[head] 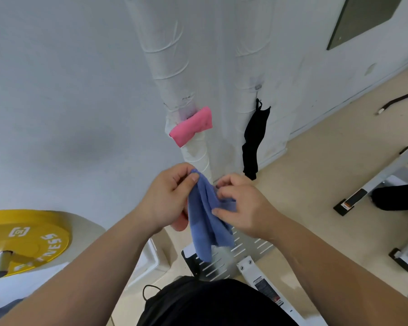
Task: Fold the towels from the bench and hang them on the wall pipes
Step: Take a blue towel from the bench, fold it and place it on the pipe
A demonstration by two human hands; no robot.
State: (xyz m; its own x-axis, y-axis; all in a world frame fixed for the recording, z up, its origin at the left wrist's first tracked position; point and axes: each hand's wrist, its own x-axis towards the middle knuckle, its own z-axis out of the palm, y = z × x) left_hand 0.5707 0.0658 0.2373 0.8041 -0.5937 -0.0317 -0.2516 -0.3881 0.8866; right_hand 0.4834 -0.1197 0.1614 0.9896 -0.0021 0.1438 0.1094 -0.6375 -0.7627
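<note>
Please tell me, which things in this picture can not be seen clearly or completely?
- Blue towel, head view: both the left hand and right hand cover its upper part; the fold state is unclear.
- Pink towel: its far end is hidden behind the wrapped pipe.
- Yellow weight plate: cut off by the left edge.
- Bench label: too small to read.

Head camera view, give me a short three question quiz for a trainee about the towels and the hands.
1. True or false: the pink towel already hangs on a wall pipe.
2. Which hands grip the blue towel? A) left hand only B) right hand only C) both
3. Fill in: the dark cloth hangs to the ____ of the pink towel in the picture.

Key: 1 true; 2 C; 3 right
</note>
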